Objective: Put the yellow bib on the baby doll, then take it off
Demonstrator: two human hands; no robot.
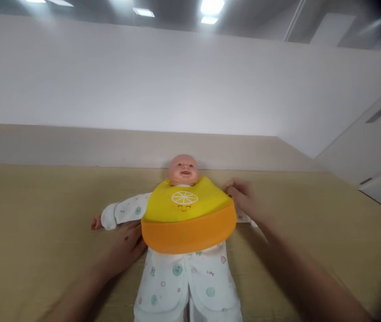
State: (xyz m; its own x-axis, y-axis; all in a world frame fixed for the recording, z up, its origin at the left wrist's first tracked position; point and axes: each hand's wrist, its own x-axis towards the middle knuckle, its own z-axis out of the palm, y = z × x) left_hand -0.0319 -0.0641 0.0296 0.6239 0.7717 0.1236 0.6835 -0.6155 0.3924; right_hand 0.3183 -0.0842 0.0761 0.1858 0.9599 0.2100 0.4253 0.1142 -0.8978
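Observation:
A baby doll (183, 169) in a white patterned romper lies on its back on a tan surface (36, 232), head away from me. A yellow bib (186, 214) with an orange pocket and a lemon drawing covers its chest. My left hand (126, 248) rests against the doll's side at the bib's lower left edge, its fingers partly hidden behind the pocket. My right hand (242, 197) sits at the bib's upper right edge by the doll's shoulder, fingers curled together on the bib's rim.
A low beige ledge (76, 145) runs behind the doll's head, below a white wall (143, 76). A white panel with a handle (371, 143) stands at the right.

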